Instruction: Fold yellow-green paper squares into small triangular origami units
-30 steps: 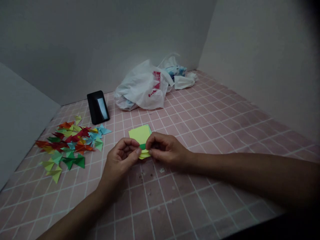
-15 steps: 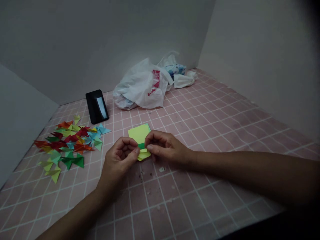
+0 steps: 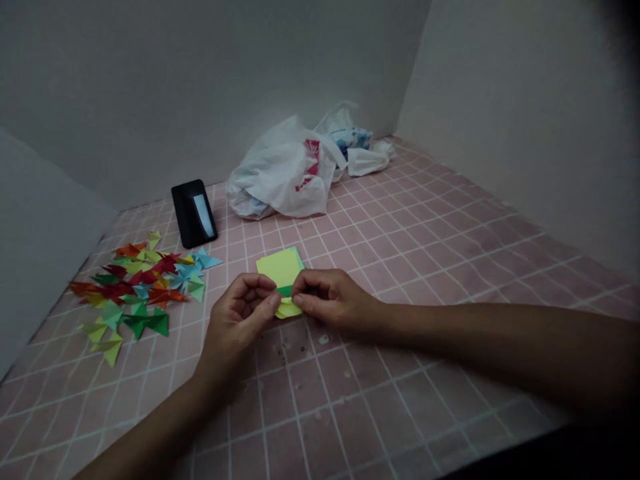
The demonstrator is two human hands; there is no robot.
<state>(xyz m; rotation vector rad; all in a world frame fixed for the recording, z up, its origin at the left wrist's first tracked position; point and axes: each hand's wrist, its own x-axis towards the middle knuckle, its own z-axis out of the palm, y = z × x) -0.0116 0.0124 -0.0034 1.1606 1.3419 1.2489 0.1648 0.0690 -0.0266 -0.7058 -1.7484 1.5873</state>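
Note:
Between my two hands is a small yellow piece of folded paper (image 3: pixel 287 308). My left hand (image 3: pixel 245 307) pinches its left side between thumb and curled fingers. On the right side, my right hand (image 3: pixel 327 297) grips the same paper with thumb and fingertips. Part of the paper is hidden behind the fingertips. Just beyond it lies a stack of square paper sheets (image 3: pixel 277 267), light yellow on top, with green edges showing underneath.
Many-coloured folded paper pieces (image 3: pixel 143 283) lie in a pile at the left. A black phone-like device (image 3: pixel 194 213) stands behind them. White plastic bags (image 3: pixel 285 170) sit by the back wall. The surface is covered with a pink checked cloth (image 3: pixel 425 220).
My right hand has shifted slightly, and its fingertips hold the yellow paper a little differently. The left hand has hardly moved.

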